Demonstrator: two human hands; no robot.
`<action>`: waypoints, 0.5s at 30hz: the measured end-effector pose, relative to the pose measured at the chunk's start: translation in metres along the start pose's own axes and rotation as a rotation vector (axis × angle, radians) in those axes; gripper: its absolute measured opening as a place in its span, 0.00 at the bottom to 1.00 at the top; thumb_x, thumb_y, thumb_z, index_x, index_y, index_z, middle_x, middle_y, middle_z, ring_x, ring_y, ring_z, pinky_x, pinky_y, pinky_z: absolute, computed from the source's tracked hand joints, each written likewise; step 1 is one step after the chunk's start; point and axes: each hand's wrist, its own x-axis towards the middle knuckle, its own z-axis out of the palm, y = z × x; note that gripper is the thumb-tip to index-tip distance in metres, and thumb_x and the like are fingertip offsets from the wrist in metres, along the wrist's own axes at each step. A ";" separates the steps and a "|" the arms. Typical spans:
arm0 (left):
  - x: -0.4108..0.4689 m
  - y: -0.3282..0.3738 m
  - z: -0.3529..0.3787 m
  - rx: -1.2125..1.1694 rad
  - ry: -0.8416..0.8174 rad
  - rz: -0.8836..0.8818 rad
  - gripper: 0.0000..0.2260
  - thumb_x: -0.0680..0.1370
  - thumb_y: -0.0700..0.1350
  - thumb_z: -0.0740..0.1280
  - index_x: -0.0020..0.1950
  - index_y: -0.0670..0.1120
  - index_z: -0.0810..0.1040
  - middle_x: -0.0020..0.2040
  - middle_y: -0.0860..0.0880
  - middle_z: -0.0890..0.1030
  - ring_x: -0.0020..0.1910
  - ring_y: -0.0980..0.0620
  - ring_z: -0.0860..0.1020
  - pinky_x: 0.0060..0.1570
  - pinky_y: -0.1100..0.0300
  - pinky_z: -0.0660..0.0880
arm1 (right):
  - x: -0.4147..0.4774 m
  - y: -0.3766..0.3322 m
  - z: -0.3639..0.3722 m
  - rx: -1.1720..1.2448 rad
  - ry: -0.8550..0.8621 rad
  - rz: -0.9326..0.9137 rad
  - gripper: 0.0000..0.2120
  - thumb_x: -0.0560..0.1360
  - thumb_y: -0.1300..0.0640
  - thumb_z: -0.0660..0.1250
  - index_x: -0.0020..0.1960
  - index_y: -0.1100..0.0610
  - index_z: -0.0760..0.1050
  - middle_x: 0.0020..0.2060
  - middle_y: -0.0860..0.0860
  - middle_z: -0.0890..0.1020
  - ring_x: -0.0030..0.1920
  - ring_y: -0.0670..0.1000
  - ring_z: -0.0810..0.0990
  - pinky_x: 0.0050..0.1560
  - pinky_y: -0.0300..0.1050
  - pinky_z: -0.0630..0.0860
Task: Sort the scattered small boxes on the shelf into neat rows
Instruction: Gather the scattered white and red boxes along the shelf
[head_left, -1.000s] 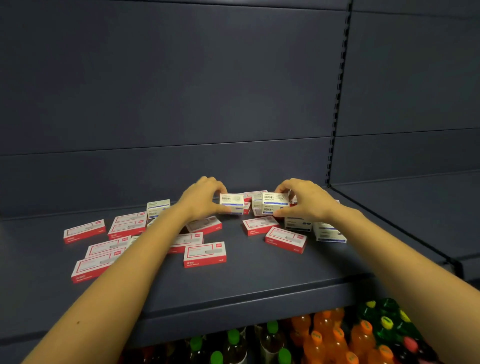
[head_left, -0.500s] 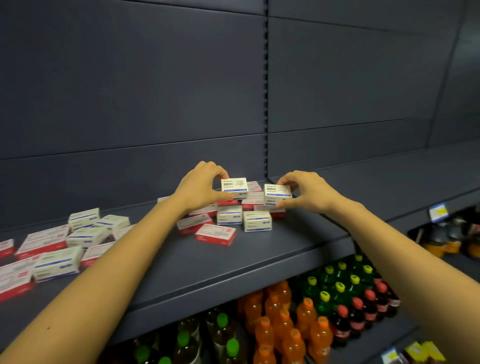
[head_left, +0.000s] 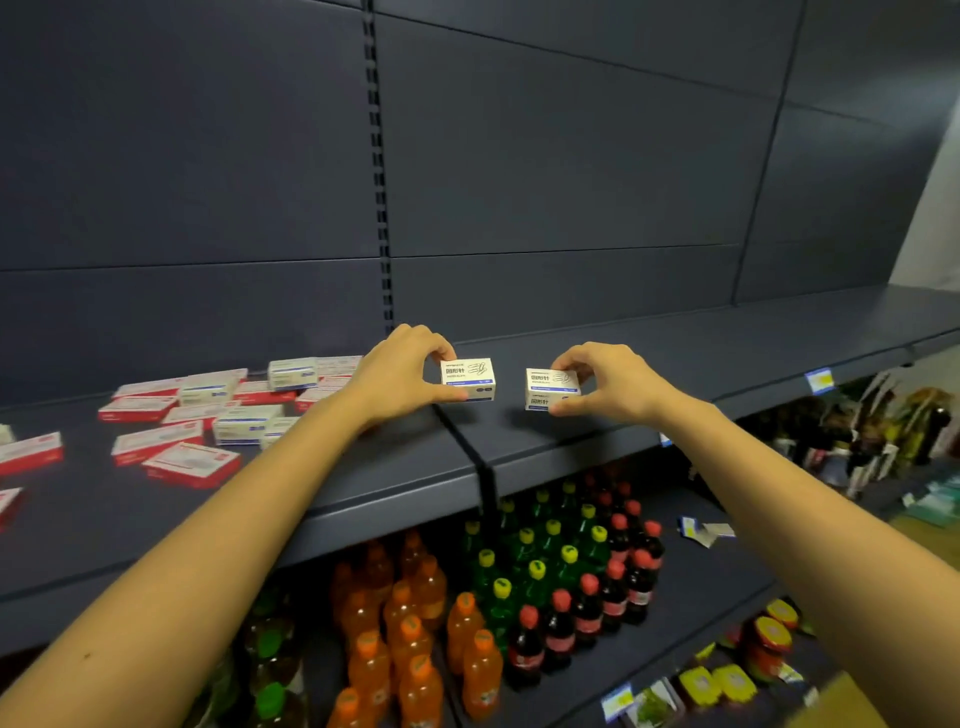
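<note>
Small boxes (head_left: 208, 410), red-and-white and blue-and-white mixed, lie scattered at odd angles on the left section of the shelf (head_left: 363, 483); there are more than a dozen by estimate, but blur and overlap prevent an exact count. Just right of that heap, the left hand (head_left: 400, 374) pinches one blue-and-white box (head_left: 467, 378) between thumb and fingertips over the panel seam (head_left: 470, 452), and a second box (head_left: 551, 389) is pinched likewise by the right hand (head_left: 608, 382) over the right section. Two boxes are thus in hand, one each, with long axes running left-to-right, nearly in line and a gap apart; setting them down as a row appears to require closing that gap.
</note>
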 end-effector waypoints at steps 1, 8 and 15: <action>0.005 0.009 0.008 -0.002 -0.002 0.003 0.18 0.69 0.54 0.72 0.55 0.48 0.76 0.55 0.51 0.77 0.52 0.55 0.68 0.53 0.55 0.70 | -0.002 0.011 -0.005 -0.002 -0.002 0.001 0.21 0.67 0.52 0.75 0.57 0.55 0.74 0.54 0.51 0.79 0.52 0.50 0.78 0.55 0.47 0.75; 0.043 0.060 0.054 0.000 -0.035 0.010 0.20 0.69 0.56 0.72 0.56 0.48 0.76 0.55 0.51 0.76 0.52 0.56 0.68 0.49 0.59 0.69 | -0.008 0.081 -0.032 0.015 -0.003 0.002 0.20 0.68 0.52 0.74 0.57 0.55 0.74 0.54 0.52 0.79 0.51 0.50 0.78 0.54 0.46 0.75; 0.090 0.085 0.097 0.027 -0.056 -0.002 0.20 0.69 0.56 0.72 0.56 0.48 0.75 0.56 0.50 0.77 0.53 0.54 0.69 0.48 0.60 0.68 | 0.010 0.141 -0.049 0.008 -0.019 -0.017 0.20 0.68 0.52 0.74 0.58 0.54 0.74 0.55 0.50 0.78 0.50 0.47 0.75 0.52 0.42 0.74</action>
